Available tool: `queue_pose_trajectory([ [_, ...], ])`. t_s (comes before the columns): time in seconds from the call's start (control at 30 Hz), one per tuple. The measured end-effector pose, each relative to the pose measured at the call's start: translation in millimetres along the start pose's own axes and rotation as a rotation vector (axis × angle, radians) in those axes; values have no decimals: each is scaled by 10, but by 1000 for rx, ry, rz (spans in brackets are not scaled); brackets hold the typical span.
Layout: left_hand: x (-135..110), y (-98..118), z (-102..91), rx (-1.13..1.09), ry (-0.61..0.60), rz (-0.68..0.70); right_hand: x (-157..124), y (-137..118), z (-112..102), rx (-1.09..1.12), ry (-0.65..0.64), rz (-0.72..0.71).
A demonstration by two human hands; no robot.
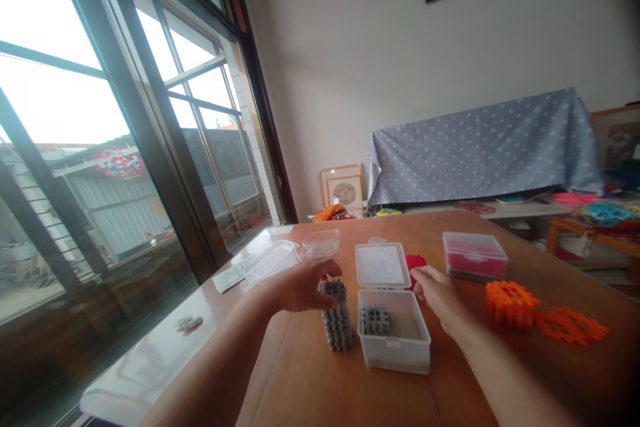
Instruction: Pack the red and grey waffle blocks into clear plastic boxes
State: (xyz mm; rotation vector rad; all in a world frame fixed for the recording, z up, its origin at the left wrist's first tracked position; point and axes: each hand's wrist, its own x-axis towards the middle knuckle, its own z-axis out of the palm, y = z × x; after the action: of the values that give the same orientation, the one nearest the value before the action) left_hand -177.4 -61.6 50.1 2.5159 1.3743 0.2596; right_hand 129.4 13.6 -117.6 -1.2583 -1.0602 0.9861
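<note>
My left hand [315, 285] reaches over a tall stack of grey interlocking plastic pieces [337, 323], fingers curved and thumb apart around its top; no firm grip shows. Right of the stack stands a clear plastic box [397, 353], its hinged lid [381, 265] tipped back. A few grey pieces [376, 320] lie in the left part of that box. Beyond its right side is my right hand [439, 292], fingers curled together beside red plastic pieces [415, 261]. Whatever those fingers may hold is hidden.
Orange notched pieces [511, 303] are stacked at the right, with flat orange ones [573, 325] alongside. A closed box of pink pieces [475, 257] stands behind them. At the back left lie a clear lid [273, 261], a clear container [321, 243] and a paper [231, 277].
</note>
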Motion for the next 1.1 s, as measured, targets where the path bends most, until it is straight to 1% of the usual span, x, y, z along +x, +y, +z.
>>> queue_pose_trajectory([
  [0.2,33,1,53,17,-6,1,-3,1,4,7,8,-2],
  [0.33,52,38,18,29,18,0,-7,-9,1,0,0,2],
  [0.43,85,174,-47,51,56,41,0,-5,6,-9,7,-3],
  [0.5,132,324,-74,74,63,84,10,2,10,-18,17,-8],
  [0.57,204,496,-57,102,47,133,17,6,11,-20,24,-13],
  [0.67,352,725,67,150,-20,187,12,-4,8,-11,24,-9],
  [0.77,516,849,255,200,-87,240,-4,-26,4,-9,15,-3],
  [0.9,683,844,452,280,-176,253,11,-21,0,8,12,-9],
  [1.1,763,741,555,397,-249,213,77,33,-16,12,14,-24],
])
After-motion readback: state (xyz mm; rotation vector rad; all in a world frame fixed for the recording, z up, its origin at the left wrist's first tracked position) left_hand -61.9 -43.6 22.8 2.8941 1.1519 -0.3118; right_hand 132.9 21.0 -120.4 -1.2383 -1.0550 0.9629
